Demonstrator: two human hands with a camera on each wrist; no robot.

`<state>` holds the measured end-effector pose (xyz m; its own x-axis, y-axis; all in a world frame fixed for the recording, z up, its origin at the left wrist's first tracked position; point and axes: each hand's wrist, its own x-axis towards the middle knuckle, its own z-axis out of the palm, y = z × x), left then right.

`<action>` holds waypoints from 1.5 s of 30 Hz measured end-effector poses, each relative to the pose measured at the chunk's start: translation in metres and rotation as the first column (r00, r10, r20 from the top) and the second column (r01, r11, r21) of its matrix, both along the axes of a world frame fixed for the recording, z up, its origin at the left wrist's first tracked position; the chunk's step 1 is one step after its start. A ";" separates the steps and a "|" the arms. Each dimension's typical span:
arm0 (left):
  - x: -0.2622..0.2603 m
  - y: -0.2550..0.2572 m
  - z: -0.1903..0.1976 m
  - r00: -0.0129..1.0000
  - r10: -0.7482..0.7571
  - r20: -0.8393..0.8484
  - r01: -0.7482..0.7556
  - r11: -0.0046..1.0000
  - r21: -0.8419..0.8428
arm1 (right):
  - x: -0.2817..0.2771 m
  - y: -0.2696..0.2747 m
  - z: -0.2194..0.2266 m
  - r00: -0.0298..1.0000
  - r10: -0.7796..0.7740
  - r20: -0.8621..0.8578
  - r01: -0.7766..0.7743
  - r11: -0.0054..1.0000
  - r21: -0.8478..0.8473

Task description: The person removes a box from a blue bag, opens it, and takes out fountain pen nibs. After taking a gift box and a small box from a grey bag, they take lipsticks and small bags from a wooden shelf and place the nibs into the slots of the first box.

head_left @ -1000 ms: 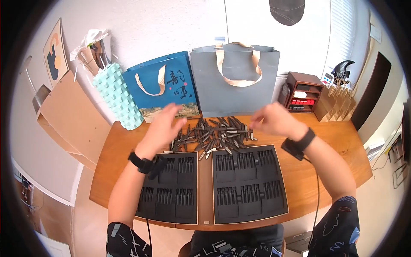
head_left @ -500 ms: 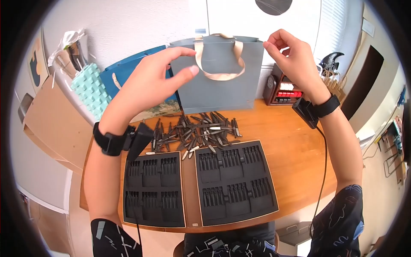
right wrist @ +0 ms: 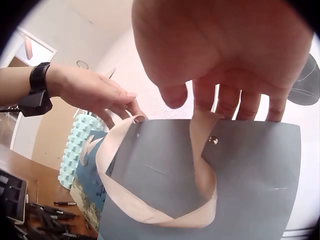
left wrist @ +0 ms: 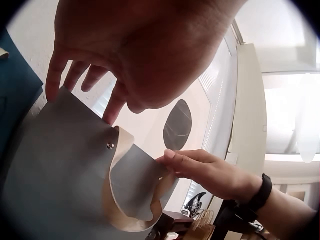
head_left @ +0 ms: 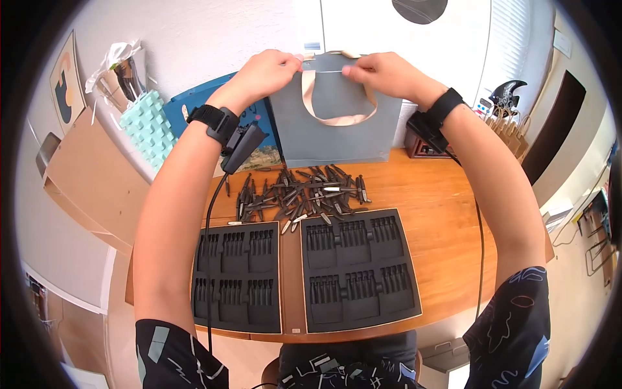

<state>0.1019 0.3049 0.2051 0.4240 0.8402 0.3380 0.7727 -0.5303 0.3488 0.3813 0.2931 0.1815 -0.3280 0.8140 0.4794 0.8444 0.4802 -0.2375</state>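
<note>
A grey paper gift bag [head_left: 337, 144] with a cream ribbon handle [head_left: 340, 121] stands upright at the back of the table. At its top rim, on the left, my left hand [head_left: 269, 72] grips the edge, its fingers reaching over in the left wrist view. My right hand [head_left: 394, 76] pinches the same rim further right, by the handle's right end. From the right wrist, the fingers pass behind the rim, and a metal rivet [right wrist: 214, 140] shows just below. The ribbon hangs loose down the bag's front.
Dark pen-like tools [head_left: 304, 194] lie heaped before the bag. Nearer, an open case with black slotted trays [head_left: 359, 259] covers the table's front. A blue bag [head_left: 194, 107] and a mint studded vase [head_left: 148, 133] stand left; brown paper bags [head_left: 508, 133] are at the right.
Both hands, apart in the air half a second ago, have come to the grey bag's top rim and taken hold of it. Earlier they were lower, over the heap of tools.
</note>
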 end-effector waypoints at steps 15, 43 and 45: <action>-0.014 -0.104 -0.038 0.948 -0.092 -0.305 0.110 0.993 0.041 | 0.005 -0.136 -0.064 0.903 0.407 0.135 -0.415 0.909 0.037; -0.028 -0.125 -0.057 0.940 -0.208 -0.272 0.239 0.967 0.087 | -0.053 -0.092 -0.124 0.872 0.045 0.488 -0.004 0.996 -0.085; -0.026 -0.123 -0.057 0.945 -0.153 -0.290 0.179 0.982 0.066 | -0.053 -0.108 -0.108 0.877 0.054 0.477 -0.029 0.998 -0.061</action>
